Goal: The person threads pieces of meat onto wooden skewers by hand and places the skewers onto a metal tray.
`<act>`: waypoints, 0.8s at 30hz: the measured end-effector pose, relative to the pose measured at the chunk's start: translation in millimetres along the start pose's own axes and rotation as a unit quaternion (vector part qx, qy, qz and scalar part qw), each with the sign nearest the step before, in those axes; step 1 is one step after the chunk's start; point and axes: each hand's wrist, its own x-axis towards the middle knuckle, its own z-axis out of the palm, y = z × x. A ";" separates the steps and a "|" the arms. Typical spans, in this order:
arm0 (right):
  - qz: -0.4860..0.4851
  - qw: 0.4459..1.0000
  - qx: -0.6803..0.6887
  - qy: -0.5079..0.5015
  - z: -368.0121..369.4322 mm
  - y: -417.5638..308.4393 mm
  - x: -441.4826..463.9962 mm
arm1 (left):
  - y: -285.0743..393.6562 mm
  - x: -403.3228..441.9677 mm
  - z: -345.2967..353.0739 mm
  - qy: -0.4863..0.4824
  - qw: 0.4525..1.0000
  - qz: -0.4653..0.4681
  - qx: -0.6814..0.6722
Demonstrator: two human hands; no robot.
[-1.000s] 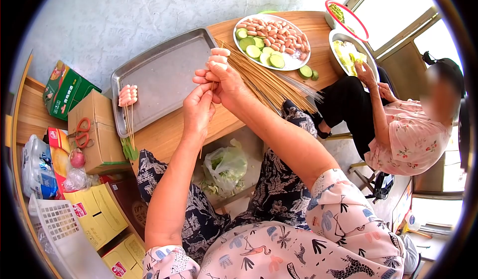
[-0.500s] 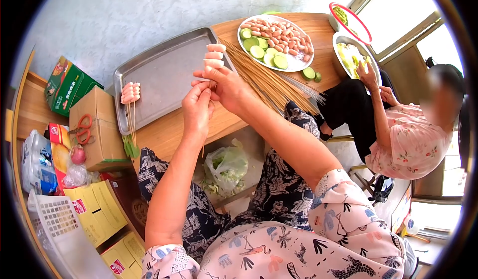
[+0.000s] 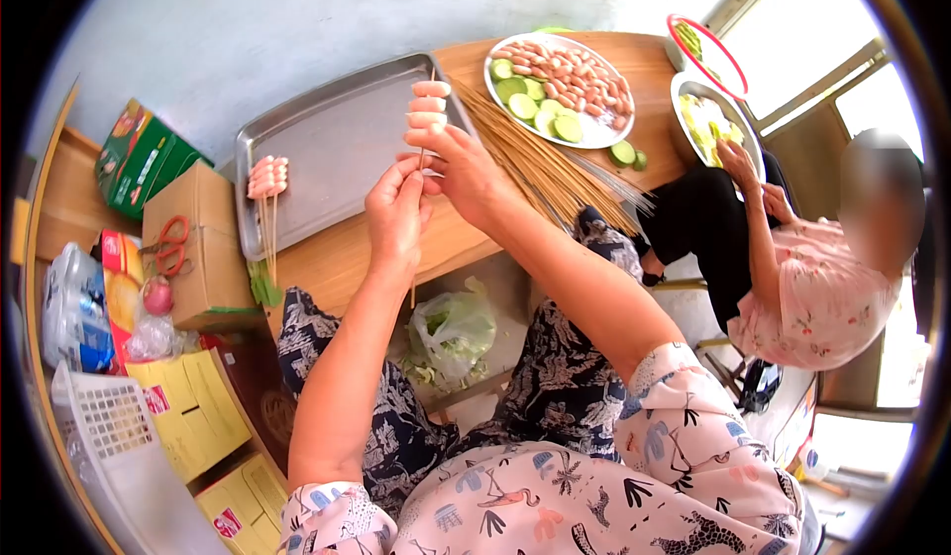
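My left hand is closed on a thin wooden skewer, whose lower end shows below the hand. Several short pale pink sausages are threaded crosswise near its upper end, and the pointed tip sticks out above them. My right hand is closed around the same skewer just under the sausages, its fingers touching the lowest one. Behind the hands is a metal tray. Some filled sausage skewers lie over its left edge. To the right, a bundle of bare wooden skewers rests on the wooden table.
An oval plate holds small sausages and cucumber slices. Cucumber pieces lie beside it. A person on the right reaches into a bowl of leaves. Scissors lie on a cardboard box. A plastic bag sits below.
The skewer's tip now shows above the top sausage. My right hand has shifted slightly down the skewer. The whole view has moved a little.
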 end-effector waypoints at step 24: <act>0.166 0.936 -0.289 -0.112 28.7 86.4 27.3 | 47.0 19.4 -68.1 0.212 0.943 0.250 -0.053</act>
